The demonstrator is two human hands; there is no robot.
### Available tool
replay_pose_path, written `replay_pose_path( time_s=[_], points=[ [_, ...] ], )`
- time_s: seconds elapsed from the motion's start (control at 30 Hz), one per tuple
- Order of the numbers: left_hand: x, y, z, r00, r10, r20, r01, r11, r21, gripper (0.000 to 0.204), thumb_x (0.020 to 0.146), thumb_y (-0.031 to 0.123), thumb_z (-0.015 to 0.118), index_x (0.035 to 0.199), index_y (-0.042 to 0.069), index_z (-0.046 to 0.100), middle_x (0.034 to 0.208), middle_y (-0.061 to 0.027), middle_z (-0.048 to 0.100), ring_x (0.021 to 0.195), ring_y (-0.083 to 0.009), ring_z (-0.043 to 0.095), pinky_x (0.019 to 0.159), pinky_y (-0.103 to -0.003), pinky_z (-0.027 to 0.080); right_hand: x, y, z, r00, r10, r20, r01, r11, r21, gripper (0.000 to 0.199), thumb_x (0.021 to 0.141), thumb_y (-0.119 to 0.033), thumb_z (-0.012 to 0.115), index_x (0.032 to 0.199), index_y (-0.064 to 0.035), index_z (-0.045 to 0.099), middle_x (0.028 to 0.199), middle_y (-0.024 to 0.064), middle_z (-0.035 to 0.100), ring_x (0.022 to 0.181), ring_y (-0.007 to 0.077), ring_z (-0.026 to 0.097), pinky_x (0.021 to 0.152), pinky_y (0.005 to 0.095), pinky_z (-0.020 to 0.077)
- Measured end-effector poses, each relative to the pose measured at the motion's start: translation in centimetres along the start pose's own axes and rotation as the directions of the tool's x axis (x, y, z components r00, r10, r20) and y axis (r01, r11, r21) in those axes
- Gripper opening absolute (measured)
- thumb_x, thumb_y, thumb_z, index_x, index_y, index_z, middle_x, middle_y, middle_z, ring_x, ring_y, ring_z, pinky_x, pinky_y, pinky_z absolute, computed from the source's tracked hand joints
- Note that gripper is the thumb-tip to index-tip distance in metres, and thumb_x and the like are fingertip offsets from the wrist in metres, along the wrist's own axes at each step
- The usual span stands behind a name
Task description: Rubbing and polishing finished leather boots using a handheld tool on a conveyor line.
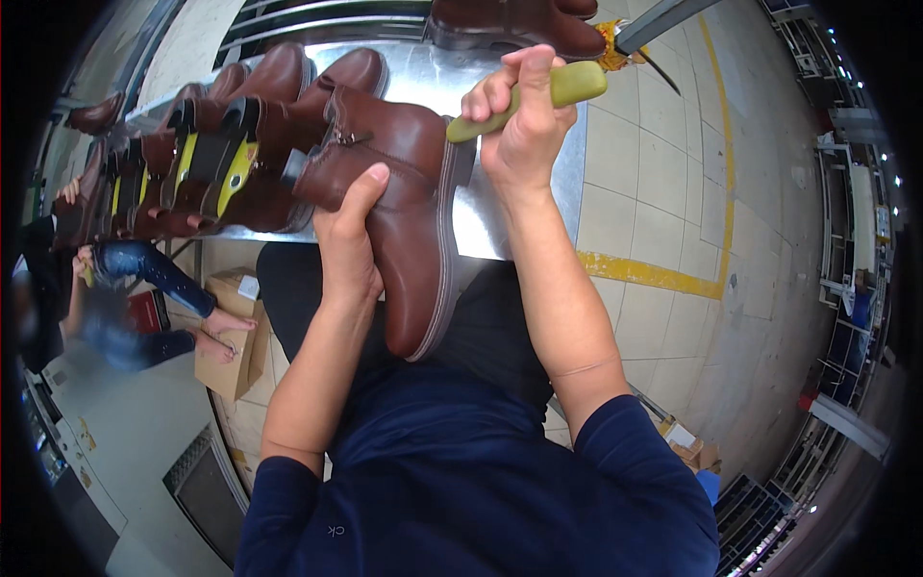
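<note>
A brown leather ankle boot (pixel 409 260) with a side zip is tilted in front of me, its toe toward my lap. My left hand (pixel 348 245) is closed round its shaft, thumb pressed on the leather. My right hand (pixel 524 130) is wrapped round an olive-green, round-ended tool handle (pixel 579 85). The handle's narrower end meets the boot's edge near the heel, and I cannot tell which kind of tool it is. Behind the boot, more brown boots (pixel 274 77) stand in a row along the metal conveyor table (pixel 481 216).
Another brown boot (pixel 510 24) lies at the table's far end, near a grey metal post (pixel 663 21). To the left, a co-worker sits with hands at the boots, bare feet by a cardboard box (pixel 231 370). Yellow floor tape (pixel 654 274) runs along the tiles at right.
</note>
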State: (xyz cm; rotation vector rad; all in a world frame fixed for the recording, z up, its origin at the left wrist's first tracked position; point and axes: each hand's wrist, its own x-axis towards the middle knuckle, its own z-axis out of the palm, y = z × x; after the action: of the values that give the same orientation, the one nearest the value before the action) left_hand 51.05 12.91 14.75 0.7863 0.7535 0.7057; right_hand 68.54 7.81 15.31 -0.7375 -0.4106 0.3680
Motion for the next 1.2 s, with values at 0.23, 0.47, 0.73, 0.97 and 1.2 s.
replay_pose_path(
  time_s=[0.23, 0.47, 0.73, 0.97, 1.2],
  points=[
    [0.2, -0.3, -0.5, 0.999, -0.003, -0.032, 0.001, 0.999, -0.048, 0.039, 0.088, 0.016, 0.075, 0.121, 0.001, 0.06, 0.11, -0.0095, 0.067, 0.094, -0.0192, 0.068, 0.085, -0.034, 0.056, -2.6, 0.8, 1.5, 0.999, -0.032, 0.008, 0.032, 0.999, -0.019, 0.028, 0.1, -0.027, 0.069, 0.095, -0.0044, 0.053, 0.058, 0.0026, 0.045, 0.045, 0.0117, 0.043, 0.045, 0.0288, 0.0406],
    [-0.4, -0.3, -0.4, 1.0, 0.012, 0.001, -0.012, 0.998, -0.062, 0.034, 0.088, 0.012, 0.075, 0.117, 0.0, 0.065, 0.109, -0.0075, 0.07, 0.096, -0.0155, 0.067, 0.088, -0.031, 0.053, -6.7, -0.5, 0.8, 0.989, 0.091, 0.113, -0.095, 0.995, 0.023, 0.02, 0.103, -0.02, 0.062, 0.091, -0.0082, 0.051, 0.057, 0.0001, 0.039, 0.046, 0.0111, 0.039, 0.044, 0.0285, 0.0356],
    [-1.2, -1.2, 0.6, 0.99, 0.138, 0.022, -0.138, 0.99, -0.002, 0.03, 0.086, 0.01, 0.077, 0.113, -0.001, 0.068, 0.105, -0.0067, 0.072, 0.092, -0.0132, 0.067, 0.083, -0.03, 0.053, -11.5, -3.7, -0.4, 0.964, 0.047, 0.263, -0.047, 0.999, -0.007, 0.025, 0.106, -0.027, 0.053, 0.094, -0.0049, 0.051, 0.059, 0.0014, 0.04, 0.047, 0.0134, 0.04, 0.049, 0.0305, 0.0374],
    [-0.8, -1.2, 1.5, 0.973, 0.222, 0.056, -0.227, 0.967, 0.112, 0.036, 0.085, 0.015, 0.078, 0.115, -0.002, 0.066, 0.103, -0.0094, 0.074, 0.091, -0.0136, 0.069, 0.084, -0.03, 0.055, -16.9, -6.4, 0.0, 0.908, 0.189, 0.374, -0.2, 0.98, -0.01, 0.036, 0.11, -0.04, 0.042, 0.095, -0.0079, 0.05, 0.061, 0.0, 0.04, 0.047, 0.0132, 0.038, 0.049, 0.0313, 0.0359],
    [-0.1, 3.4, 6.0, 0.171, 0.356, 0.919, -0.938, 0.344, 0.041, 0.073, 0.068, 0.001, 0.077, 0.139, 0.011, 0.061, 0.139, -0.0076, 0.062, 0.137, -0.0352, 0.051, 0.12, -0.051, 0.033, -16.7, -13.7, -8.3, 0.962, 0.087, -0.26, -0.093, 0.996, -0.01, 0.034, 0.108, -0.038, 0.05, 0.092, -0.0091, 0.057, 0.061, -0.0008, 0.044, 0.048, 0.0113, 0.042, 0.047, 0.0278, 0.0378]
  ],
)
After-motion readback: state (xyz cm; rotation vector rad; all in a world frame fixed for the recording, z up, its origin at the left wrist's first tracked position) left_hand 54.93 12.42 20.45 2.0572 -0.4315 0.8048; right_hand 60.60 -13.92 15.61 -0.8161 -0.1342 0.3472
